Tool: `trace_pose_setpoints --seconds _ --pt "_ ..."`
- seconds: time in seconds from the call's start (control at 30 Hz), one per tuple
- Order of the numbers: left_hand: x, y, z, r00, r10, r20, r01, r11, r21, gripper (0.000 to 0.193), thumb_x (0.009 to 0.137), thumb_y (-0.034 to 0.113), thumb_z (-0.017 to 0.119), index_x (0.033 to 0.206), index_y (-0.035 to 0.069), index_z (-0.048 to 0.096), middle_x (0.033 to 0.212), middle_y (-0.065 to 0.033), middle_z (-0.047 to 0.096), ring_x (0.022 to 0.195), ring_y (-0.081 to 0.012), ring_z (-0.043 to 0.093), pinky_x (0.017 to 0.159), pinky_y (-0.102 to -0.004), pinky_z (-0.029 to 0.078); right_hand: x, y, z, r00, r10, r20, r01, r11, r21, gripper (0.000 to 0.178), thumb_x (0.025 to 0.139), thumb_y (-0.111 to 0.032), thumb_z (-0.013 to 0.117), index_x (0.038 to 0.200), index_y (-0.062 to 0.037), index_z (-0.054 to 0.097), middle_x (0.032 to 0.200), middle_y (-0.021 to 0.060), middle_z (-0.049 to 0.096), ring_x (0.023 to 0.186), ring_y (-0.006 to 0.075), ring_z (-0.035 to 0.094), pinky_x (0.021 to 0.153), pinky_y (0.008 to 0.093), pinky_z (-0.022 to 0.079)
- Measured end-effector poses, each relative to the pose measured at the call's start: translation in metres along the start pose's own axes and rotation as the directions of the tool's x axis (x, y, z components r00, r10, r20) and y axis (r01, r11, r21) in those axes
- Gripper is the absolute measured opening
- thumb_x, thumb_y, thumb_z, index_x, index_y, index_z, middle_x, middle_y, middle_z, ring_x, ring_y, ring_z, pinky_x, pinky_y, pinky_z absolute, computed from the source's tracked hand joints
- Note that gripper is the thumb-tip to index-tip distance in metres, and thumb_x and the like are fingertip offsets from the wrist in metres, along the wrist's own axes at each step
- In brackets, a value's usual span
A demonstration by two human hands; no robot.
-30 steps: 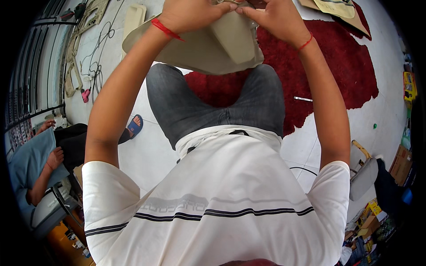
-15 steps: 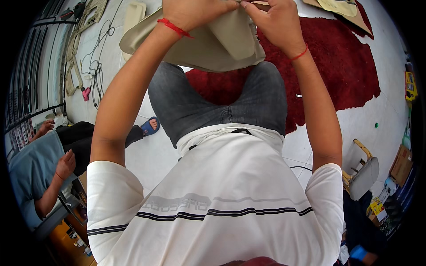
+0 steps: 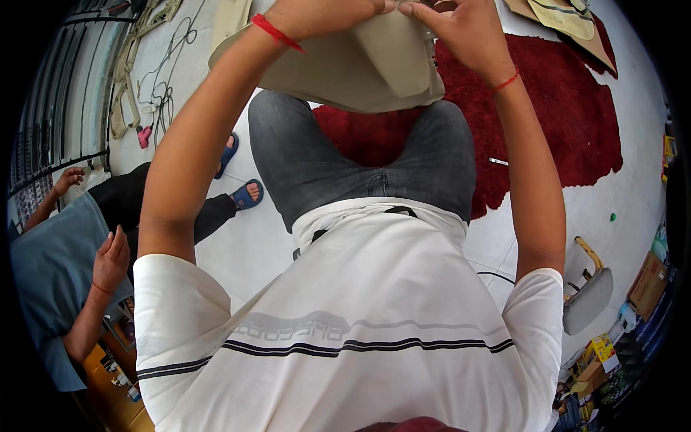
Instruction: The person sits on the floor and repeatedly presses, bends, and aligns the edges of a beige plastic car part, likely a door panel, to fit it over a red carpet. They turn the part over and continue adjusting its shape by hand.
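Observation:
A beige, smooth, leather-like panel with a raised, folded-looking middle part rests across my knees, its far part cut off by the frame's top. My left hand lies over its far left side, with thumb and fingers closed at its upper middle. Close beside it, my right hand pinches with thumb and forefinger at the panel's right upper part. The fingertips nearly meet, and part of both hands runs out of the frame. Whatever small piece sits between them, if any, I cannot make out.
Below my knees lies a dark red shaggy rug on the tiled floor. Beige trim frames and a cable are at left, near a seated co-worker. At right stand a small stool and cardboard boxes.
My hands and the panel sit slightly further right in view, and my thumbs are a little further apart. The co-worker's second sandalled foot now shows, and that person's near hand is more upright.

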State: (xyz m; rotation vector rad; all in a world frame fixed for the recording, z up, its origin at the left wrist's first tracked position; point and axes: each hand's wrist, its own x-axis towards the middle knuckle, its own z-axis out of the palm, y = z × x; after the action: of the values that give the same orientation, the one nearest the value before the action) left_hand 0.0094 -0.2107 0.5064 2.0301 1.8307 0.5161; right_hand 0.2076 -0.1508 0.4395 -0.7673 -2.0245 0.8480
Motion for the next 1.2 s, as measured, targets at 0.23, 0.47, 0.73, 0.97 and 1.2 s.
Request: trace_pose_setpoints --seconds 0.23,0.47,0.73,0.97,1.2 --pt "-0.007 0.004 0.007 0.984 0.112 -0.137 -0.093 0.986 0.136 0.018 0.085 0.019 0.071 0.082 0.001 0.070 0.072 -0.0208 0.065 0.067 -0.0336 0.065 0.065 -0.0430 0.050 0.003 -0.003 0.012 0.979 -0.107 -0.176 0.107 0.994 -0.009 0.020 0.080 -0.013 0.079 0.087 0.0020 0.068 0.078 0.0150 0.070 0.071 0.0239 0.070 0.068 0.0333 0.057" --pt "0.004 -0.010 -0.014 0.956 0.267 0.118 -0.260 0.963 -0.072 0.024 0.082 0.012 0.067 0.099 -0.005 0.072 0.085 -0.0263 0.071 0.079 -0.0350 0.070 0.075 -0.0412 0.054 0.013 0.000 -0.001 0.959 -0.271 -0.088 0.253 0.952 -0.171 0.020 0.077 -0.016 0.078 0.082 0.0012 0.069 0.076 0.0169 0.070 0.068 0.0301 0.070 0.062 0.0377 0.055" --pt "0.008 0.006 -0.016 0.944 0.290 0.158 -0.281 0.957 -0.077 0.027 0.080 0.009 0.065 0.102 -0.006 0.072 0.088 -0.0273 0.071 0.081 -0.0352 0.070 0.076 -0.0415 0.054 0.041 -0.007 -0.020 0.888 -0.413 0.201 0.456 0.847 -0.273 0.023 0.073 -0.023 0.077 0.075 -0.0012 0.069 0.071 0.0204 0.066 0.066 0.0377 0.067 0.061 0.0422 0.054" --pt "0.018 -0.001 -0.017 0.927 0.343 0.154 -0.337 0.939 -0.066 0.025 0.083 0.009 0.063 0.101 -0.005 0.072 0.088 -0.0272 0.071 0.082 -0.0371 0.069 0.077 -0.0427 0.054 0.045 -0.012 -0.034 0.858 -0.428 0.283 0.503 0.809 -0.304 0.024 0.073 -0.024 0.074 0.072 -0.0008 0.068 0.069 0.0205 0.065 0.065 0.0395 0.066 0.061 0.0440 0.053" --pt "0.028 -0.001 -0.010 0.921 0.359 0.150 -0.354 0.933 -0.061 0.022 0.085 0.010 0.061 0.099 -0.004 0.071 0.088 -0.0270 0.070 0.083 -0.0390 0.069 0.077 -0.0439 0.054 0.044 0.006 -0.033 0.858 -0.437 0.271 0.511 0.786 -0.349 0.022 0.074 -0.022 0.074 0.079 -0.0020 0.068 0.074 0.0200 0.066 0.071 0.0379 0.067 0.064 0.0420 0.054"
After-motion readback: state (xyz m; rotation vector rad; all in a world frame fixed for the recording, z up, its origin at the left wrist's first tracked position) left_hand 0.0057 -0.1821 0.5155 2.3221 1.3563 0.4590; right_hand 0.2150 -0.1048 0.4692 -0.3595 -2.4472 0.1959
